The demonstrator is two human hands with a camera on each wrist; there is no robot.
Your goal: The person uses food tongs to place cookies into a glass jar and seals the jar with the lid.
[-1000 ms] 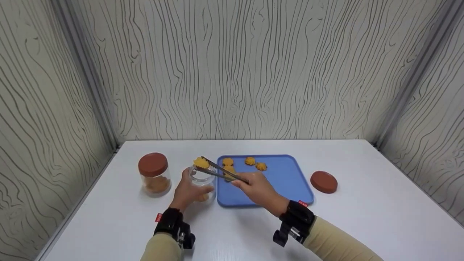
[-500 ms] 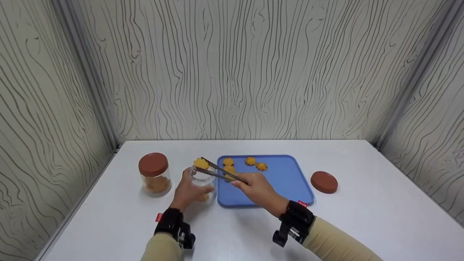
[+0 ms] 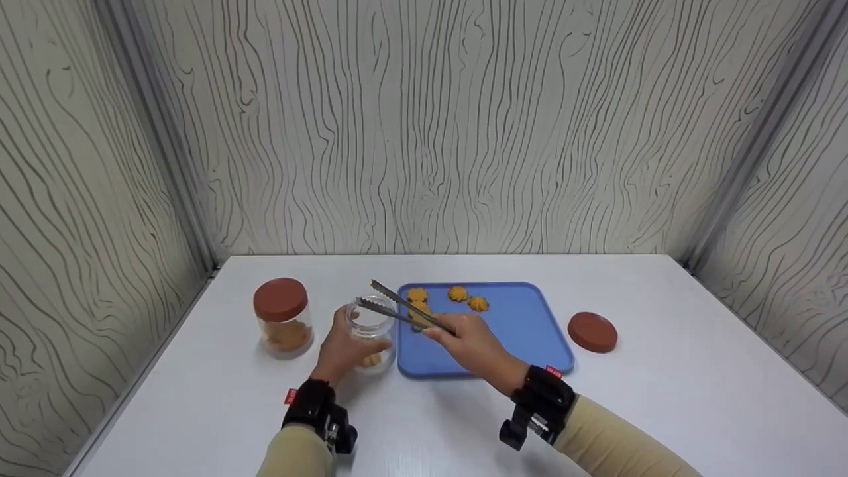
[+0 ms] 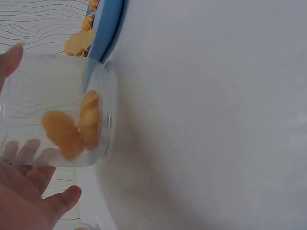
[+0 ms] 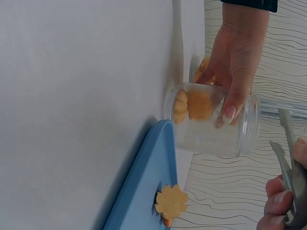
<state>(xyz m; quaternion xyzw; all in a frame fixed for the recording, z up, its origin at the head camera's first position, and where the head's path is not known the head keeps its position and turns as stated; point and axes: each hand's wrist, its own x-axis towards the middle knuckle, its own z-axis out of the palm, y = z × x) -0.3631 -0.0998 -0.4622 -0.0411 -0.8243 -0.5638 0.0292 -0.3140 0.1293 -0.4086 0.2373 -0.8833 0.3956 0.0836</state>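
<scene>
My left hand [image 3: 344,348] is curled round a clear open jar [image 3: 371,331] standing left of the blue tray [image 3: 517,344]. Two cookies show at the jar's bottom in the left wrist view, one lying flat [image 4: 89,120] and one leaning [image 4: 62,134]. With its thumb and fingers, my right hand [image 3: 474,344] grips grey metal tongs [image 3: 401,311]. Their toothed tips are spread apart above the jar's mouth, nothing between them. Several flower-shaped cookies [image 3: 477,303] lie along the tray's far and left parts.
A second jar [image 3: 286,331] with cookies inside and a red-brown lid [image 3: 280,299] on it stands at the left. Another red-brown lid [image 3: 592,332] lies on the white table [image 3: 424,424] right of the tray. A wood-grain panel [image 3: 424,132] rises behind.
The cookie pinched in the tongs before has been let go and is no longer between the tips. The tongs have sprung wider. My left hand and the jar have stayed in place.
</scene>
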